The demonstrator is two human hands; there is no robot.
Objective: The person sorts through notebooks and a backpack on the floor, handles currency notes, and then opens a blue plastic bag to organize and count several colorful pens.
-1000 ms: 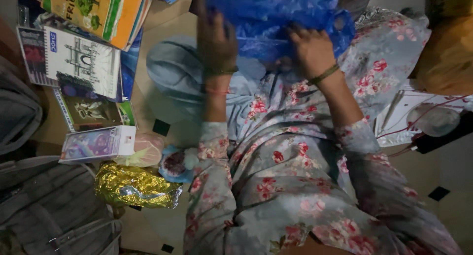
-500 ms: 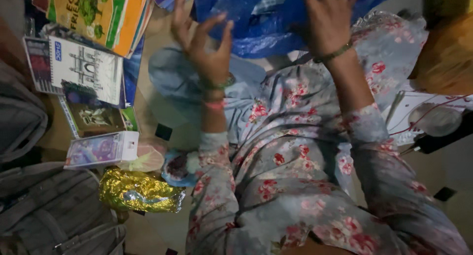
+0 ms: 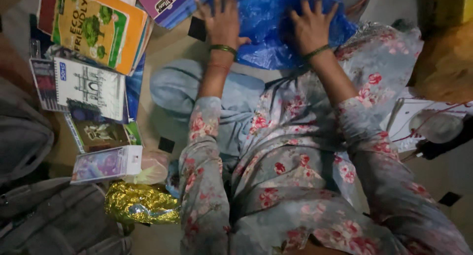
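Observation:
A crumpled blue plastic bag (image 3: 268,40) lies on the floor in front of my knees. My left hand (image 3: 224,19) rests palm down on its left edge with the fingers spread. On the bag's middle, my right hand (image 3: 309,27) presses flat, fingers also apart. Neither hand grips anything. Both wrists wear green bangles, and floral sleeves cover my forearms. The top of the bag runs out of the picture.
A stack of books with a green and orange cover (image 3: 93,28) lies at upper left, and a purple book (image 3: 167,2) beside the bag. Below are a spiral notebook (image 3: 88,85), a small box (image 3: 106,164), a gold foil packet (image 3: 140,205) and a grey backpack (image 3: 54,220). Cables and a round white device (image 3: 436,124) lie at right.
Both hands were lifted with the bag a second ago, then raised with fingers apart. Now they have come down flat onto the bag, which lies spread on the floor.

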